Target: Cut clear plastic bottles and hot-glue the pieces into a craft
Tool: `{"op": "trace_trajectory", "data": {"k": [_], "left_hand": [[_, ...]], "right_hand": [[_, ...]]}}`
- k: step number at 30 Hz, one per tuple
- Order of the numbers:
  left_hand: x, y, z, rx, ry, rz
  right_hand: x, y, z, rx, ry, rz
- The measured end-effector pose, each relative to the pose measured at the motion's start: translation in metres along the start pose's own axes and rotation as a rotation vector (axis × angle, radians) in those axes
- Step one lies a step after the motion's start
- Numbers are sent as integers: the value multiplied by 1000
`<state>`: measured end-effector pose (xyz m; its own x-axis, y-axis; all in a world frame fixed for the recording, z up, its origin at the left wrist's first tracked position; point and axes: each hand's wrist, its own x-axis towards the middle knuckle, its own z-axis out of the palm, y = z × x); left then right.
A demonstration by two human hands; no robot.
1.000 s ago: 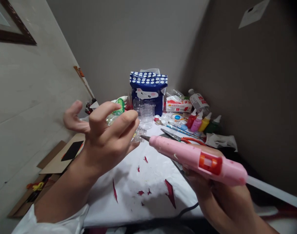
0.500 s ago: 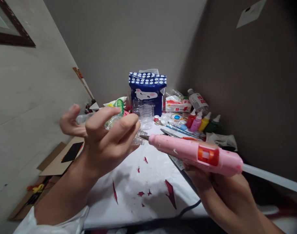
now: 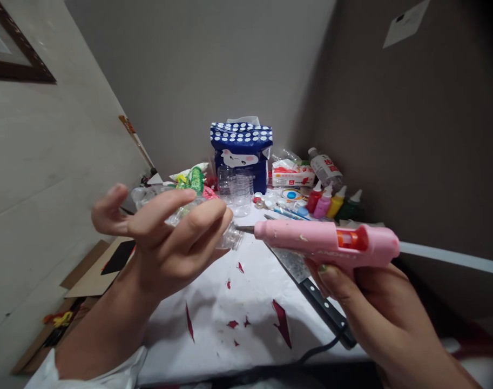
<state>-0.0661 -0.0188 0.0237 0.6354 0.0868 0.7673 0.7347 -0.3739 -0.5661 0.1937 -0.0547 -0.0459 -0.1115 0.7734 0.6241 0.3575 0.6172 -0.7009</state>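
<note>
My left hand (image 3: 177,237) is closed around a clear plastic bottle (image 3: 232,237), its threaded neck pointing right and most of its body hidden behind my fingers. My right hand (image 3: 371,302) grips a pink hot glue gun (image 3: 298,236) by its handle. A white glue stick (image 3: 448,257) sticks out of the gun's back end. The gun's metal nozzle (image 3: 246,229) points left and meets the bottle's neck, touching it or very close. Below the gun a knife (image 3: 327,308) with a black handle lies on the white tabletop (image 3: 214,362).
Red scraps (image 3: 282,324) are strewn over the near table. Cut clear bottle pieces (image 3: 241,197) and a blue bag (image 3: 242,140) stand at the back. Paint bottles (image 3: 323,202) are at the back right, a tissue pack (image 3: 294,175) beside them. Cardboard (image 3: 96,270) lies at the left.
The glue gun has levelled out, its rear end rising, and its nozzle has shifted slightly right. My right hand has moved with it, uncovering the knife handle. The left hand still holds the bottle.
</note>
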Motion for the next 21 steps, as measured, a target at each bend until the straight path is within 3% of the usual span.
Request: {"op": "trace_trajectory", "data": {"k": [8, 13, 18, 21], "left_hand": [[-11, -8, 4, -83, 132, 11], [-12, -16, 1, -92, 164, 1], [-6, -15, -2, -113, 282, 39], [-17, -7, -12, -238, 225, -168]], "right_hand": [[6, 10, 4, 460, -82, 403], [10, 5, 13, 784, -134, 353], [8, 3, 19, 872, -113, 258], [8, 3, 19, 862, -143, 228]]}}
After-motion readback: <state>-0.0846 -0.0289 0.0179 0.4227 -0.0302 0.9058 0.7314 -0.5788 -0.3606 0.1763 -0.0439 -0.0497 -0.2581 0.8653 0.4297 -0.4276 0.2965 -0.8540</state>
